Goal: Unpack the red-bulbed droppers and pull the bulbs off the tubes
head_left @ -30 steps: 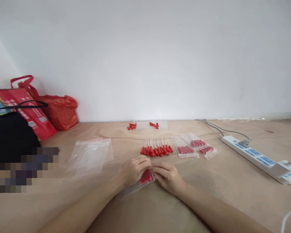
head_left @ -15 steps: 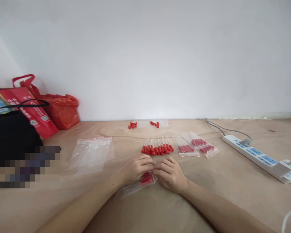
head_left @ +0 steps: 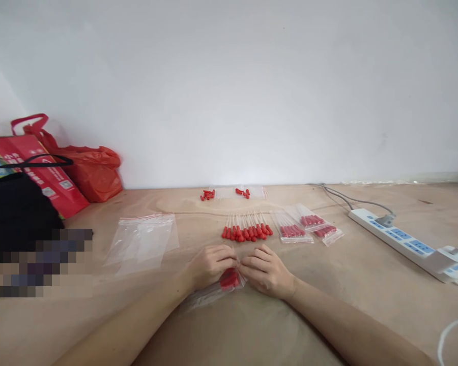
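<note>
Close in front of me, a clear zip bag [head_left: 209,295] with red-bulbed droppers [head_left: 229,279] inside lies slanted under my hands. My left hand [head_left: 212,265] pinches its edge near the red bulbs, fingers curled. At the bag's right edge my right hand [head_left: 266,272] is pinched too, its fingertips close to those of the left. The fingers partly cover the bag's opening. Just beyond the hands, a row of loose droppers [head_left: 248,233] lies with red bulbs toward me and thin pale stems pointing away. To their right rest several filled zip bags [head_left: 293,232].
Flat clear bags [head_left: 147,239] lie left of my hands. Small red bulbs [head_left: 207,194] and another clear bag [head_left: 257,192] are near the wall. A white power strip [head_left: 404,244] with cables stands right. Red bags [head_left: 95,170] and a black bag [head_left: 19,213] fill the left side.
My fingertips have drawn slightly apart along the bag's edge, both hands still pinching it. The view has shifted a little; the other things stay in place.
</note>
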### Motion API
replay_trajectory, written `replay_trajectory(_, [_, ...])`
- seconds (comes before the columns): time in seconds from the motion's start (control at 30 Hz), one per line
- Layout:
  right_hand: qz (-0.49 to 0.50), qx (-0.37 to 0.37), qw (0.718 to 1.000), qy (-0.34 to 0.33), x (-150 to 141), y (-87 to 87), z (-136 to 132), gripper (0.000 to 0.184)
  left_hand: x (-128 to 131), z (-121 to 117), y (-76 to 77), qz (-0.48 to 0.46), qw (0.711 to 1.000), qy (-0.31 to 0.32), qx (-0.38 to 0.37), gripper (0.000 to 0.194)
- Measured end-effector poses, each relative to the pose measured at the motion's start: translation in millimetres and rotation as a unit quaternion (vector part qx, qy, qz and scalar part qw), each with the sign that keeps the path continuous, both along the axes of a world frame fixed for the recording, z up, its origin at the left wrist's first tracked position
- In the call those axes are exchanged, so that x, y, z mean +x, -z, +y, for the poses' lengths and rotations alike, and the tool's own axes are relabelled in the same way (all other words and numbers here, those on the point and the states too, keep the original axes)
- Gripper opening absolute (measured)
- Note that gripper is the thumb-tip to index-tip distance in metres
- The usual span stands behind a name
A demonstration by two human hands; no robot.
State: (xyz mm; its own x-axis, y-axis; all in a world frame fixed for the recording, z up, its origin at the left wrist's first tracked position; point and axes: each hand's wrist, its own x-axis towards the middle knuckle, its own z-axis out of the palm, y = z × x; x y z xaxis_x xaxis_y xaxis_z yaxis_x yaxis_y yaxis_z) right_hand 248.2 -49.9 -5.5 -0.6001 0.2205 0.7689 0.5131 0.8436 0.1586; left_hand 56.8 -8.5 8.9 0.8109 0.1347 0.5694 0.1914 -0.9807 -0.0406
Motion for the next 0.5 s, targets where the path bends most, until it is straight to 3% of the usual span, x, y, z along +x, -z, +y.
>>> replay_trajectory(0.17, [0.008,0.020,1.000,0.015,-3.9,-0.1,0.6,0.017,-0.7,-0.1,-0.6,0.006,1.000,-0.007,0.003,0.024])
replay_trajectory(0.4, [-0.086,0.028,0.996,0.010,-3.2,2.6,6.8,0.034,1.9,0.9,-4.3,0.100,0.993,0.032,0.055,0.030])
replay_trajectory(0.5, [-0.124,0.009,0.992,0.009,-0.7,0.7,9.0,0.033,-5.5,7.7,-2.8,0.095,0.995,0.033,0.026,0.029])
